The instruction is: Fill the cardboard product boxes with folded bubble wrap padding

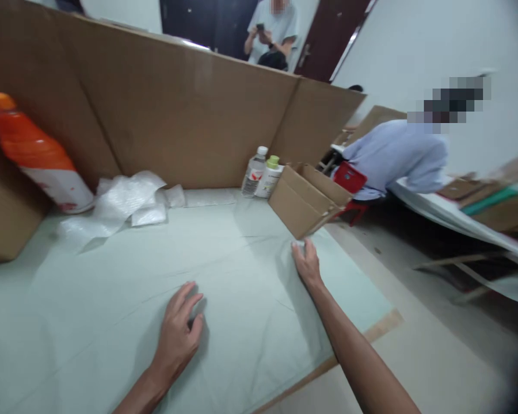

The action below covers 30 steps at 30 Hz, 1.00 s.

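Observation:
My left hand [180,323] hovers over or rests on the pale green table cover [216,259], fingers apart and nothing between them. Farther right, my right hand [307,261] is near the bottom corner of an open cardboard box [300,201]; its thumb and fingers are apart, and I cannot tell whether they touch the box. Just left of that box stand a clear water bottle [254,174] with a white cap and a white bottle [269,179] with a green cap. Crumpled bubble wrap [125,201] lies toward the back left.
A large orange-and-white bottle [47,158] stands at the left beside another cardboard box [8,207]. A tall cardboard panel [190,109] lines the table's back. Beyond it a person [274,31] holds a phone. Another person [392,155] sits at the right near a second table.

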{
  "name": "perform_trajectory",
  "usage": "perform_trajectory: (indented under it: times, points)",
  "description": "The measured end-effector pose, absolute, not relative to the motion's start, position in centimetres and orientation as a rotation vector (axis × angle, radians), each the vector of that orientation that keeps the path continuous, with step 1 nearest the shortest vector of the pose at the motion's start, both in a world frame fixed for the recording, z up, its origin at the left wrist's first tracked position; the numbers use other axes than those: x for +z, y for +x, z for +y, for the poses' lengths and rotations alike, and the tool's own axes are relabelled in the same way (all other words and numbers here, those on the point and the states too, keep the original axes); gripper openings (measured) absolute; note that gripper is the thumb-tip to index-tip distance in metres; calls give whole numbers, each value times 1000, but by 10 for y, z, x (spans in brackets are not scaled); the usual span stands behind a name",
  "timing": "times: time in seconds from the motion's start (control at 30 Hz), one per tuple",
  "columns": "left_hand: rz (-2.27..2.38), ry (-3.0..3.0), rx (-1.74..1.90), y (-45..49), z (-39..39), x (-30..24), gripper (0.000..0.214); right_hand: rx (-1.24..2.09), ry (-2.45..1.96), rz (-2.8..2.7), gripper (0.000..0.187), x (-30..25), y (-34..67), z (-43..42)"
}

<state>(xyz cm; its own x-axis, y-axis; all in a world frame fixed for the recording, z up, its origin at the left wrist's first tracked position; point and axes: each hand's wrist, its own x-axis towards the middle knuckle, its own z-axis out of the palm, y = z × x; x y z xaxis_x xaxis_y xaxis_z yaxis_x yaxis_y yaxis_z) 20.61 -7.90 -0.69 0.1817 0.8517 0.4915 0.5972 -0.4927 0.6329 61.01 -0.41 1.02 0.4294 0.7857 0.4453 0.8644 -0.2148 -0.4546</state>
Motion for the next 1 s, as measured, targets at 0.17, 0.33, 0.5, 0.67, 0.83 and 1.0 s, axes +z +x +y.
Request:
perform_trajectory:
  times: [0.17, 0.33, 0.5, 0.67, 0.83, 1.0]
  points:
    - [1378, 2075, 1205, 213, -79, 3, 37, -17, -1809, -2001, 47, -16, 499, -14]
    - [1463, 2103, 1346, 176, -69, 31, 35, 77, -1335, -2503, 49, 1, 369, -25]
    - [1900, 2086, 1603, 55, -23, 92, 29, 267, -1110, -2725, 54, 23, 298, -46]
    - [2391, 1858, 1642, -57, 46, 151, 39, 353, -1070, -2725, 52, 30, 294, -46]
    - [2523, 1646, 1428, -107, 87, 162, 18, 335, -1041, -2678, 52, 27, 299, -44]
    - [2520, 1606, 1503, -118, 89, 153, 8, 325, -1026, -2656, 51, 24, 298, -43]
